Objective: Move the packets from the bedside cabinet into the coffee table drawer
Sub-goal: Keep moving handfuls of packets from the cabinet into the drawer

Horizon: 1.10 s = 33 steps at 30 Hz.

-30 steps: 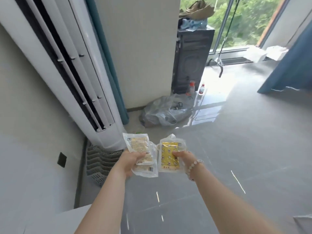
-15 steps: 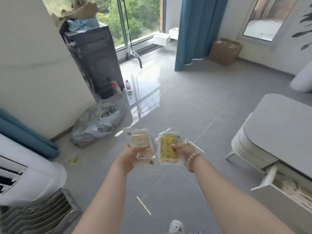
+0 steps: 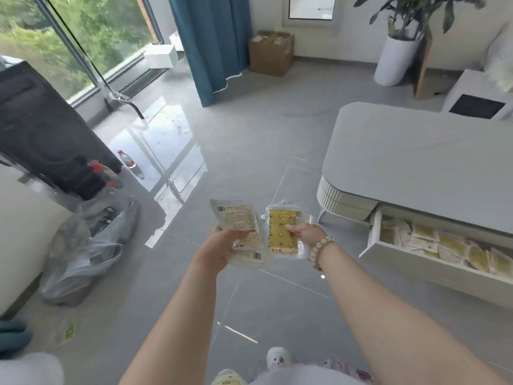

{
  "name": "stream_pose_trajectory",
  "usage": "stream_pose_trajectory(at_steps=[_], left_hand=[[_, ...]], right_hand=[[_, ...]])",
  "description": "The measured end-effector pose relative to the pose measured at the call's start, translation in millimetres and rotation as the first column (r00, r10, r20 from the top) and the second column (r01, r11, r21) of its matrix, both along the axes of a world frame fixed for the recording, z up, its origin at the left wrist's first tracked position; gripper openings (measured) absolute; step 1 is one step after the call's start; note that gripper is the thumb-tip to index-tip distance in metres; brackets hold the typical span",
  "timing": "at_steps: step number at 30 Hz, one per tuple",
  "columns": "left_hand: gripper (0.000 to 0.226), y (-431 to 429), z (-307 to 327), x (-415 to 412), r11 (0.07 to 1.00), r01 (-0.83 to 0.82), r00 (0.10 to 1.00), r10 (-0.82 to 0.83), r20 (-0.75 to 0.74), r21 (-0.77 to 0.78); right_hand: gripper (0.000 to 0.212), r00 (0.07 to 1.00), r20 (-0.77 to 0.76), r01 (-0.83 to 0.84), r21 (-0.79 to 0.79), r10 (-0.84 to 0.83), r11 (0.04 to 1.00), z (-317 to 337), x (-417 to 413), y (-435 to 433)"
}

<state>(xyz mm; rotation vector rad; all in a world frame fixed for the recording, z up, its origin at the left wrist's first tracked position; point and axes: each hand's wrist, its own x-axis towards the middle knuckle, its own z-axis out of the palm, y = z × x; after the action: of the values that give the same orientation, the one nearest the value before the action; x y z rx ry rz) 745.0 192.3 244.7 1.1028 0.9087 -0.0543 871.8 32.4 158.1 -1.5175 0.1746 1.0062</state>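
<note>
Both forearms outstretched, left hand (image 3: 219, 247) thumb-pinching a packet stack (image 3: 238, 220), right hand (image 3: 306, 232) a yellow packet (image 3: 279, 238).

Two hands (image 3: 219, 245) (image 3: 306, 232), at least three held packets (image 3: 238, 219), one open drawer (image 3: 430, 273) holding many more

Both hands are up over the grey floor (image 3: 249, 140). The left hand (image 3: 219, 250) grips a stack of pale packets (image 3: 238, 220), thumb across the top one. The right hand (image 3: 305, 232), beaded bracelet (image 3: 319, 250) at the wrist, pinches a yellow packet (image 3: 281, 232) just beside them. Off right, the white counter (image 3: 416, 162) has its drawer (image 3: 430, 273) open, with more packets (image 3: 449, 245) lying inside.
</note>
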Motion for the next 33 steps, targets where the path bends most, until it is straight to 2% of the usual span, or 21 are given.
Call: stream_pose_trajectory(at_steps=[1, 3, 6, 8, 16, 21, 25, 28, 33], left_hand=[[0.045, -4, -1, 8, 1.000, 0.026, 1.000, -0.025, -0.004, 0.005], [0.045, -11, -3, 23, 0.997, 0.077, 0.997, -0.076, -0.013, 0.006], [0.046, -19, -12, 47, 0.990, 0.139, 0.990, -0.139, -0.038, -0.005], [0.048, -24, -19, 65, 0.980, 0.199, 0.978, -0.200, -0.057, -0.013], [0.040, -66, -31, 159, 0.872, 0.490, 0.870, -0.488, -0.076, 0.009], [0.040, -87, -32, 227, 0.793, 0.609, 0.791, -0.608, -0.068, -0.005], [0.042, -96, -40, 276, 0.735, 0.678, 0.733, -0.677, -0.074, -0.013], [0.042, -119, -38, 313, 0.686, 0.727, 0.683, -0.725, -0.084, -0.008], [0.041, -188, -37, 355, 0.528, 0.848, 0.530, -0.840, -0.116, 0.050]], right_hand=[[0.085, 1.000, -0.005, 0.000, -0.006, 0.000, 1.000, -7, 6, -6], [0.078, 0.998, -0.021, 0.052, -0.010, -0.053, 0.999, -7, 13, -18], [0.048, 0.991, -0.023, 0.129, -0.057, -0.130, 0.990, 41, 7, -31], [0.032, 0.983, -0.030, 0.176, -0.088, -0.179, 0.980, 51, 11, -43], [0.046, 0.911, -0.023, 0.402, -0.173, -0.411, 0.899, 40, 62, -94], [0.046, 0.842, -0.033, 0.523, -0.193, -0.538, 0.830, 42, 103, -113], [0.051, 0.755, -0.026, 0.639, -0.192, -0.655, 0.745, 42, 131, -122], [0.045, 0.672, -0.037, 0.722, -0.188, -0.740, 0.666, 51, 145, -135], [0.031, 0.477, -0.047, 0.868, -0.132, -0.878, 0.478, 60, 151, -177]])
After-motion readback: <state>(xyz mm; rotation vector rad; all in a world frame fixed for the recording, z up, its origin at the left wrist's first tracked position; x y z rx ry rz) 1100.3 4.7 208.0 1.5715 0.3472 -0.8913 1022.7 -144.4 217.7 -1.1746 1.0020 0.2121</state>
